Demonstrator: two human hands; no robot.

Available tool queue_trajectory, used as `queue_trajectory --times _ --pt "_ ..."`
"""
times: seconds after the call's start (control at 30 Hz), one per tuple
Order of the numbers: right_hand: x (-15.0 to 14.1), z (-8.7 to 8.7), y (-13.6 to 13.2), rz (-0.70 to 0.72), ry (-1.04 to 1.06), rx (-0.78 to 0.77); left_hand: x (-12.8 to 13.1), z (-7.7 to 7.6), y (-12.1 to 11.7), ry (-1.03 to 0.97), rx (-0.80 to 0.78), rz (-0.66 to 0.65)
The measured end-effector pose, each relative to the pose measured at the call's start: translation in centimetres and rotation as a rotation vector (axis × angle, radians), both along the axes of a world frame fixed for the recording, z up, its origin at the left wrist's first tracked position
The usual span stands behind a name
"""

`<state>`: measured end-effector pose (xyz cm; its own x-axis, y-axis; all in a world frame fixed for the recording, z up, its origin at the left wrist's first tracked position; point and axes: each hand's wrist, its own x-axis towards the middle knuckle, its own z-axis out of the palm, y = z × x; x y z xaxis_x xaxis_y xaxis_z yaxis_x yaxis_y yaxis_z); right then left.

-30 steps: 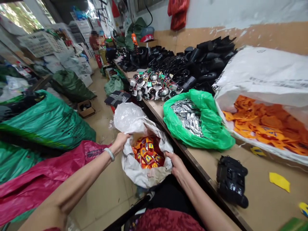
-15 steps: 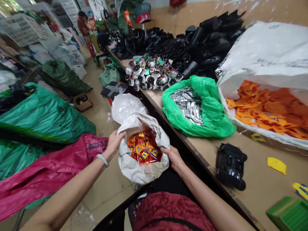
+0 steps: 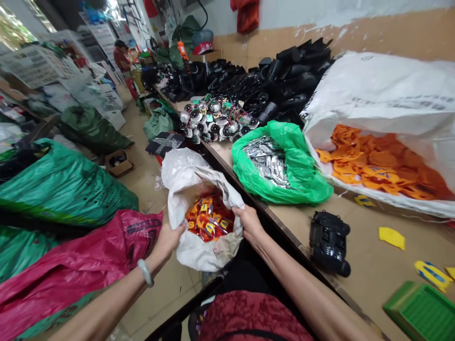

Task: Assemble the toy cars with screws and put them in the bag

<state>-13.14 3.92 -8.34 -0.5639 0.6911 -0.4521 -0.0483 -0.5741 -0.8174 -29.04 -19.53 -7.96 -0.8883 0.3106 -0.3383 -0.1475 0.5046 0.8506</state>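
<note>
A white sack [image 3: 199,253] stands with its mouth up between my hands. Inside lie many small orange, yellow and blue packets [image 3: 208,215] in shiny wrapping. My left hand [image 3: 170,237], with a pale bangle at the wrist, pinches the sack's rim on the left. My right hand [image 3: 250,222] is closed on the rim at the right. Behind the sack's far side sits a clear plastic bag [image 3: 181,163]. Close by on the bench is a green plastic bag [image 3: 313,187] filled with silvery strips [image 3: 266,158].
Along the bench [image 3: 284,218] lie a black plastic device [image 3: 329,244], a green basket [image 3: 423,308], a yellow piece [image 3: 391,237], a big white sack [image 3: 384,94] of orange pieces, wired parts [image 3: 216,121] and black parts [image 3: 284,80]. Teal [image 3: 67,184] and magenta [image 3: 106,246] sacks stand left. A person [image 3: 121,57] is far back.
My left hand has moved lower along the sack's rim. My right hand has shifted slightly up and left with its edge. The whole view has turned a little.
</note>
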Motion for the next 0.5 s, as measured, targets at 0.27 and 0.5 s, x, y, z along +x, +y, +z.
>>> queue_trajectory --times 0.27,0.5 --pt "0.7 -1.7 0.4 0.006 -0.097 0.107 3.5 -2.4 -0.7 -0.108 0.041 0.106" --pt "3.0 -1.2 0.4 0.126 -0.146 0.201 4.6 -1.2 -1.2 -0.266 0.142 0.006"
